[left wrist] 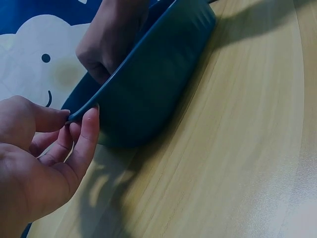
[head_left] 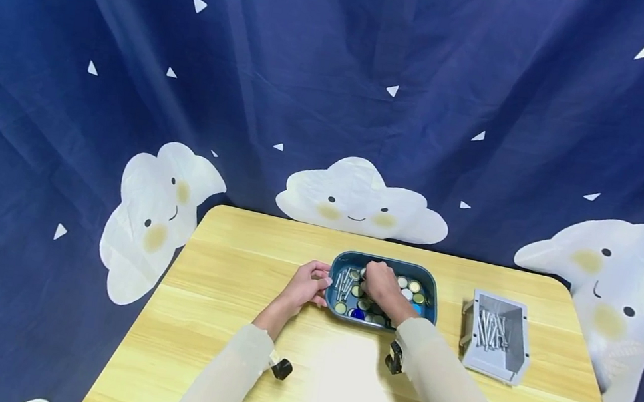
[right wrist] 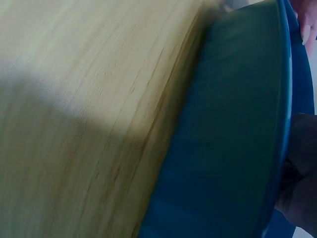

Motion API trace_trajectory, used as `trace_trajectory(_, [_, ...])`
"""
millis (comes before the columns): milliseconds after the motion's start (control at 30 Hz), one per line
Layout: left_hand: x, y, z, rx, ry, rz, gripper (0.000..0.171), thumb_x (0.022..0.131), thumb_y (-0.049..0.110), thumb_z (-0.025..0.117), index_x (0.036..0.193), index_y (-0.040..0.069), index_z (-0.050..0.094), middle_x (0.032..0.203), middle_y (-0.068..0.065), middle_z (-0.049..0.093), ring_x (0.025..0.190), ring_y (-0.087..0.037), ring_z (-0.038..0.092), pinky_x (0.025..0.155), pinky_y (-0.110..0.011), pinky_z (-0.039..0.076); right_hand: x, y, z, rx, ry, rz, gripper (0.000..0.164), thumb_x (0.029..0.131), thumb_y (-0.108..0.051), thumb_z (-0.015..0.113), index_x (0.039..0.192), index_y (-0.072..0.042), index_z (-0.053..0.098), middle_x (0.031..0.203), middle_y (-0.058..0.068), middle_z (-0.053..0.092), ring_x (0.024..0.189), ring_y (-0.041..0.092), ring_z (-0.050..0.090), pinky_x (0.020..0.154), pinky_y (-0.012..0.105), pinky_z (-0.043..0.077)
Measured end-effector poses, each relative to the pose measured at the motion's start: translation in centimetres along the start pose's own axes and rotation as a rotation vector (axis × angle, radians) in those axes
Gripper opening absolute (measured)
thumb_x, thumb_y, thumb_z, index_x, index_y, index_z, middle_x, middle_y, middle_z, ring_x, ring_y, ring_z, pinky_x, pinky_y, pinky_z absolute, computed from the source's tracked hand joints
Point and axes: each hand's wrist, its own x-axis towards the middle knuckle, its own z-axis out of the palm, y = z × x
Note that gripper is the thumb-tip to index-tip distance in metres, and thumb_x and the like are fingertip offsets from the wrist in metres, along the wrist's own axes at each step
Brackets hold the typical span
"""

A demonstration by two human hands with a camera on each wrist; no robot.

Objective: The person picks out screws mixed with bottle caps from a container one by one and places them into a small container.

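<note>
A dark teal tub (head_left: pixel 431 308) with rounded corners stands on the table, holding several round bottle caps (head_left: pixel 418 299) and, along its left side, a few silver screws or bolts (head_left: pixel 344 283). My left hand (head_left: pixel 308 283) is at the tub's left end; in the left wrist view its thumb and fingers pinch the rim. Inside the tub, my right hand (head_left: pixel 385 286) reaches down among the caps with its fingers bent. The fingertips are hidden, so I cannot tell what they hold. The right wrist view shows mostly the tub's outer wall (right wrist: pixel 223 134).
To the right of the tub stands a grey plastic bin (head_left: pixel 489 366) with several long silver screws or bolts (head_left: pixel 492 330) in it. Both rest on a light wooden table (head_left: pixel 256 246). Behind the table's far edge hangs a dark blue curtain (head_left: pixel 309 112) printed with clouds.
</note>
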Motion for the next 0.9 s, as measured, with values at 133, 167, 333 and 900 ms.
trace_trajectory(133, [0.1,0.0,0.0,0.008,0.002,-0.006,0.040,0.099,0.002,0.062,0.139,0.002,0.055,0.111,-0.010,0.058,0.069,-0.017,0.062,0.051,-0.027,0.062,-0.2,0.1,-0.4,0.009,0.002,-0.018,0.052,0.095,-0.005,0.067,0.056,-0.017,0.036,0.054,-0.002,0.027,0.050,0.015,0.033,0.049,0.028,0.033])
trace_trajectory(167, [0.1,0.0,0.0,0.010,0.001,-0.007,0.040,0.099,0.002,0.062,0.139,0.002,0.055,0.111,-0.010,0.058,0.070,-0.017,0.062,0.051,-0.027,0.062,-0.2,0.1,-0.6,0.011,0.013,-0.026,0.052,0.094,-0.004,0.066,0.055,-0.018,0.034,0.054,-0.003,0.026,0.051,0.015,0.031,0.050,0.028,0.033])
trace_trajectory(333, [0.1,-0.1,0.0,0.016,0.003,-0.011,0.040,0.100,0.003,0.062,0.139,0.003,0.056,0.111,-0.009,0.058,0.073,-0.019,0.063,0.053,-0.028,0.063,-0.7,0.1,-1.8,0.050,0.055,-0.056,0.054,0.092,-0.004,0.065,0.054,-0.020,0.031,0.054,-0.006,0.020,0.051,0.012,0.025,0.052,0.027,0.029])
trace_trajectory(900, [0.1,-0.1,0.0,0.003,-0.001,-0.007,0.042,0.099,0.001,0.062,0.140,-0.001,0.054,0.108,-0.008,0.059,0.071,-0.020,0.062,0.052,-0.028,0.063,-4.4,1.8,-6.5,0.146,0.114,-0.026,0.016,0.091,-0.012,0.073,0.076,-0.010,0.068,0.076,0.002,0.066,0.068,0.016,0.056,0.067,0.033,0.052])
